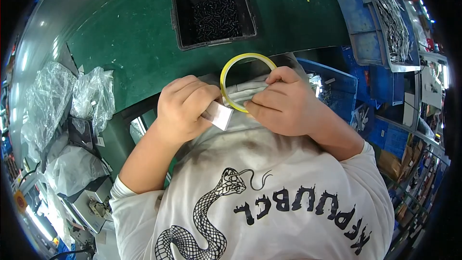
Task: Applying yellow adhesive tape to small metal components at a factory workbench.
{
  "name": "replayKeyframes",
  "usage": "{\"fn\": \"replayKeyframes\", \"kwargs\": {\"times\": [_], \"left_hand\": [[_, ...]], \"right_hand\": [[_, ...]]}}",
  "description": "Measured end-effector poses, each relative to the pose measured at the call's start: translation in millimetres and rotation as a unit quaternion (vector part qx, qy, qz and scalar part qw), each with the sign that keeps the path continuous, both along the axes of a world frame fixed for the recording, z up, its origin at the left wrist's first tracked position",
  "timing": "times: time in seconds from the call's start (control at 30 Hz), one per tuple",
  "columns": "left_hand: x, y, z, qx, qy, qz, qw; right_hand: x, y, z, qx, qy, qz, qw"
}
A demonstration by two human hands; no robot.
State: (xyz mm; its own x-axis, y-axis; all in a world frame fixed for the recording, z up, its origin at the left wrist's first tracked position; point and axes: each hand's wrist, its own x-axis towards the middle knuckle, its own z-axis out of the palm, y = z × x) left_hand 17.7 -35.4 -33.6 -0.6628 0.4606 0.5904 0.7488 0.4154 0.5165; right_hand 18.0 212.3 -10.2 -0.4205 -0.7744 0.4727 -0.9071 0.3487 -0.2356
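Note:
A thin ring-shaped roll of yellow tape (224, 75) is upright between my hands, just off the table's near edge. My right hand (287, 103) is closed on its right side, fingers and thumb pinching the rim. My left hand (186, 107) is closed around a small, flat, whitish packet (221, 116), whose corner sticks out below the fingers. The left fingertips come close to the roll's left rim; whether they touch it I cannot tell. What lies inside the left palm is hidden.
On the green table (139, 29) stands a black bin (179, 19) of small dark parts. A blue crate (361, 31) of thin metal pieces is at the far right, with another blue bin (332, 74) below. Clear plastic bags (94, 96) hang at the left.

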Motion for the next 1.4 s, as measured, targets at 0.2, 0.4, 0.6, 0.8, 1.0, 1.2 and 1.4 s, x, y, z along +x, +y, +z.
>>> {"fn": "replayKeyframes", "kwargs": {"times": [0.2,0.4,0.6,0.8,1.0,1.2,1.4], "left_hand": [[1.4,0.0,3.8,0.039,-0.041,-0.019,0.998],[11.5,10.1,3.8,0.067,-0.097,-0.042,0.992],[19.0,11.3,5.1,0.084,-0.180,-0.055,0.979],[20.4,13.7,7.6,0.087,-0.271,-0.067,0.956],[18.3,13.2,13.3,0.051,-0.287,-0.073,0.954],[15.1,10.6,20.7,0.017,-0.324,-0.080,0.943],[11.5,9.0,25.4,-0.006,-0.364,-0.095,0.927]], "right_hand": [[1.6,-0.8,-0.4,-0.008,-0.013,-0.006,1.000],[0.3,1.9,2.2,-0.018,-0.003,-0.027,0.999],[1.3,-0.6,0.7,-0.032,-0.028,-0.054,0.998],[9.6,-7.0,-4.6,0.026,-0.108,-0.089,0.990],[11.8,-10.5,-2.6,0.080,-0.238,-0.090,0.964],[4.3,-4.3,3.6,0.111,-0.282,-0.051,0.952],[3.0,-3.0,-7.9,0.054,-0.304,0.002,0.951]]}}
